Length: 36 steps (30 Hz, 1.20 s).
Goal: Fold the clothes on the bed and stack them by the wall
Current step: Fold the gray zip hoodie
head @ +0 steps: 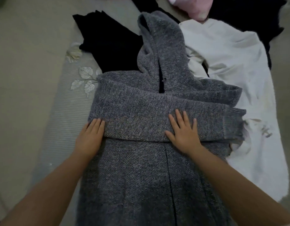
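A grey knitted hooded cardigan (132, 176) lies flat on the bed in front of me, hood pointing away. Its sleeves are folded across the chest, the cuff ending at the right. My left hand (89, 137) lies flat with straight fingers at the left edge of the folded sleeve. On the sleeve's right half, my right hand (183, 132) presses down with fingers spread. A white garment (230, 66) lies crumpled to the right, partly under the cardigan. A black garment (108, 46) lies behind the cardigan at the left.
The bed cover (26, 62) is pale beige with embroidered leaves (85, 79) at the left. A pink item (193, 8) and more black clothing (248, 15) lie at the far right top.
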{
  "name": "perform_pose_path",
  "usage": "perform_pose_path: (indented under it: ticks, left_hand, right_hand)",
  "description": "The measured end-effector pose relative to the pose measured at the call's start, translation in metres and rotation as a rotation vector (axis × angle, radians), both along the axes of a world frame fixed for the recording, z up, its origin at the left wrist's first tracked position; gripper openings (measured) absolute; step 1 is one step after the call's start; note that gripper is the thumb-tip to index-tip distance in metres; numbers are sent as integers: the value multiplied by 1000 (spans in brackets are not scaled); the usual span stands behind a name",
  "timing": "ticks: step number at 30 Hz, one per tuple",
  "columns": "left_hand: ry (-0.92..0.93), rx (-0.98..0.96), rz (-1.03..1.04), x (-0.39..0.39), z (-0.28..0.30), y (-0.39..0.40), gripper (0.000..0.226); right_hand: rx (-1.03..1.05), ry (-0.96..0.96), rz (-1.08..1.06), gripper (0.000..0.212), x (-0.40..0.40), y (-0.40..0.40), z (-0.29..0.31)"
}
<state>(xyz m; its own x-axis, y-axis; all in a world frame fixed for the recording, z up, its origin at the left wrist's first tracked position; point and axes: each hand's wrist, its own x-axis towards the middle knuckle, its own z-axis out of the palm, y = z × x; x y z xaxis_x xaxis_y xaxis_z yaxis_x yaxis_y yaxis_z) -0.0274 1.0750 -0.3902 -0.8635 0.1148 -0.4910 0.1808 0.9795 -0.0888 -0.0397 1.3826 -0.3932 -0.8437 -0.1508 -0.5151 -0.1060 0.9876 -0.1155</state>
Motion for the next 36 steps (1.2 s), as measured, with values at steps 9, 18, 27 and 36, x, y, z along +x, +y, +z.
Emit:
perform_pose_path:
  ticks: [9, 18, 27, 36]
  left_hand:
    - [108, 159, 60, -29, 19, 9, 50]
    - [160, 427, 126, -117, 5, 67, 58]
    - [229, 274, 435, -143, -39, 73, 68]
    - [178, 232, 393, -153, -37, 75, 87]
  right_hand:
    - [92, -19, -113, 61, -11, -15, 8]
    - [116, -54, -107, 49, -56, -26, 29]
    - [-178, 348, -173, 29, -217, -18, 65]
    - [-216, 479, -483, 57, -359, -35, 41]
